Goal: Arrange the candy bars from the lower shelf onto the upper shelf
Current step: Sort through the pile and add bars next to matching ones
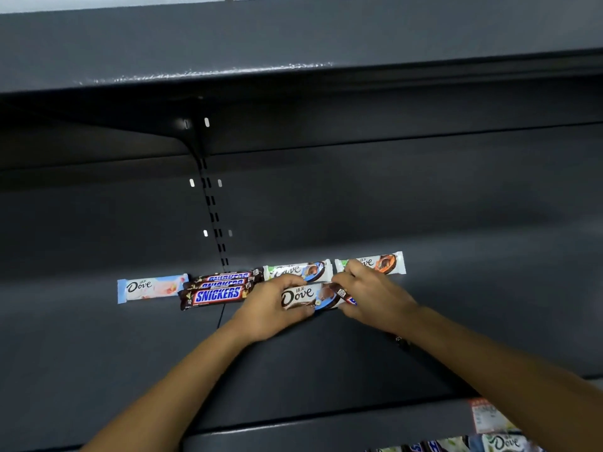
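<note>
Both forearms extended from lower frame corners toward centre. Dove bar (305, 297) laid flat on shelf (326, 360), centre frame. Left end gripped by curled fingers of left hand (274, 309), right end pinched by right hand (372, 295). Snickers bars (217, 293) stacked just left.

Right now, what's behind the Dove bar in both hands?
Behind the held Dove bar, a second Dove bar lies near the back panel. Fingers of the left hand cover part of its lower edge.

snickers bars (217, 290) lie on the shelf (130, 353), left of the front dove bar (303, 296).
</note>
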{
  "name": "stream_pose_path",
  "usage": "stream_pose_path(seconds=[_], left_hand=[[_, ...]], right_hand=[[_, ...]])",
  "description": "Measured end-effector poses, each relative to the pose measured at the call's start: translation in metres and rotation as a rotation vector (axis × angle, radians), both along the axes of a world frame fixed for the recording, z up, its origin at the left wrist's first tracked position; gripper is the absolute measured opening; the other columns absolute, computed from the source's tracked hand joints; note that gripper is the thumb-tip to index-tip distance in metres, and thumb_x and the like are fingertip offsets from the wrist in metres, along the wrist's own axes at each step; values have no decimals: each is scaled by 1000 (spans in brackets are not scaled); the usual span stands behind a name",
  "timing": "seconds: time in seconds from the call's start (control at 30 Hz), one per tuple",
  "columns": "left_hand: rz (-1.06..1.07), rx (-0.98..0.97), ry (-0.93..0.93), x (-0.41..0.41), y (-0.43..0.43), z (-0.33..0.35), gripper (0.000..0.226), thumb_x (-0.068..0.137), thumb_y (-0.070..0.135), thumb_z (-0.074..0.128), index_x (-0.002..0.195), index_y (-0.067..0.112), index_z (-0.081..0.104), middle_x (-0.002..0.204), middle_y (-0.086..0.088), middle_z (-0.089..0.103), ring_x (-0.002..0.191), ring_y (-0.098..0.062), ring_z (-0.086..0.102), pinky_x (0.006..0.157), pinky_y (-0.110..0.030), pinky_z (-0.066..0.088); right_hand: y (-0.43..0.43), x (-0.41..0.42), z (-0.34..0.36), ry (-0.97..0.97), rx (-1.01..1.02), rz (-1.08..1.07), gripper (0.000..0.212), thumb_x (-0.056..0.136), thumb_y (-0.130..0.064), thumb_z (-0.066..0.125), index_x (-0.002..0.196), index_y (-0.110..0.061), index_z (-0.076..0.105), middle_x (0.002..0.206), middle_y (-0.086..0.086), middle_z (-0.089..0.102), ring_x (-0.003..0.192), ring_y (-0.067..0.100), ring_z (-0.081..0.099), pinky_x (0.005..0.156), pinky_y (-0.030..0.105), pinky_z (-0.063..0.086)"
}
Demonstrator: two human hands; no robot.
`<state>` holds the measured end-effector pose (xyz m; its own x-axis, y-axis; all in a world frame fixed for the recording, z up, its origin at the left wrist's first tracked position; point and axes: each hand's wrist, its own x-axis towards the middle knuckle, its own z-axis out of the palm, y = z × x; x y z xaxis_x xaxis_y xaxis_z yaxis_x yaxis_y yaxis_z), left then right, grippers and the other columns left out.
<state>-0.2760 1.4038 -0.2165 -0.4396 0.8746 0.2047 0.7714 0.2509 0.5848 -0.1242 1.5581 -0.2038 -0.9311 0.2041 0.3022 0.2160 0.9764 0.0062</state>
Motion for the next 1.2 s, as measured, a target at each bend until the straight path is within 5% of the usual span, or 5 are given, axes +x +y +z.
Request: stream_pose_path(seconds=[0.2, 0.67, 0.9, 1.03, 1.2], left_hand=[[75, -95, 560, -12, 20, -9, 55, 80, 46, 63, 129, 27, 47, 123, 6, 51, 115, -17, 48, 94, -29, 41], [177, -131, 626, -48, 56, -21, 48, 85, 40, 59, 129, 25, 48, 123, 2, 45, 114, -20, 38, 96, -32, 36], [239, -156, 601, -50, 60, -17, 50, 80, 45, 60, 127, 30, 50, 121, 2, 47, 114, -20, 40, 93, -34, 36], [238, -175, 601, -49, 62, -14, 51, 81, 46, 61, 128, 29, 49, 121, 1, 47, 115, -20, 40, 94, -33, 36], [13, 147, 477, -35, 58, -9, 67, 79, 34, 68, 138, 27, 38, 129, 3, 45, 119, -16, 42, 99, -28, 38]], right_hand=[[1, -19, -8, -5, 41, -85, 35, 89, -25, 52, 121, -10, 50, 112, 6, 44, 100, 21, 52, 83, 28, 43], [23, -22, -7, 38, -243, -109, 64, 89, -24, 52, 145, -11, 24, 118, 2, 37, 103, 14, 47, 76, 16, 32], [22, -28, 2, 94, -327, -106, 66, 83, -31, 68, 139, -21, 36, 131, -1, 47, 121, 16, 45, 96, 25, 37], [18, -29, 5, 149, -436, -120, 63, 75, -29, 76, 124, -20, 37, 116, 0, 58, 100, 13, 55, 81, 20, 43], [19, -31, 7, 194, -420, -55, 60, 71, -29, 80, 118, -19, 44, 112, -2, 54, 95, 10, 54, 77, 16, 42]])
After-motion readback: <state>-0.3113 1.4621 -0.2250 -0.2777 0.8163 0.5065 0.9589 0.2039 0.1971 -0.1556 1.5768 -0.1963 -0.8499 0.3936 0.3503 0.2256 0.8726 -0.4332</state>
